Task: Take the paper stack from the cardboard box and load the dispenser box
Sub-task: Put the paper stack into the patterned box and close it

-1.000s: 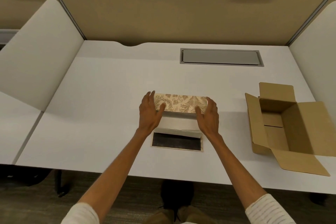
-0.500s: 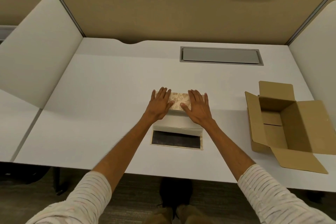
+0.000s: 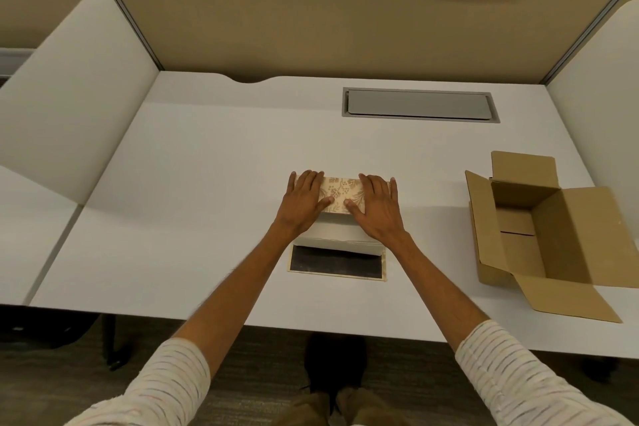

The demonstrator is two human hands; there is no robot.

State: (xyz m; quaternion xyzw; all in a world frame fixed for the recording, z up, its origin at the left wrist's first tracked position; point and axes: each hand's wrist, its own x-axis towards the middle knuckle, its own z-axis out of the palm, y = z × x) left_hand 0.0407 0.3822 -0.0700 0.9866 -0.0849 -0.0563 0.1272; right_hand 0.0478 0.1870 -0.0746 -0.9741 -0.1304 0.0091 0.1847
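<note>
dispenser box (image 3: 340, 199) sits mid-tabletop (image 3: 193, 183), just past a dark flat panel (image 3: 337, 261) on its near side. both hands lie flat and spread on its patterned top, left hand (image 3: 304, 201) on the left end, right hand (image 3: 378, 206) on the right, gripping nothing. the step looks like pressing the box shut: push evenly with both palms so it doesn't skew. the cardboard box (image 3: 539, 228) stands open, well apart to the right, apparently empty; the paper stack isn't visible.

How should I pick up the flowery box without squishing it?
Take the flowery box by its two short ends, one hand from each side. It lies long and low, flat on the table, with both ends open to reach. The left hand and right hand press its top.
</note>
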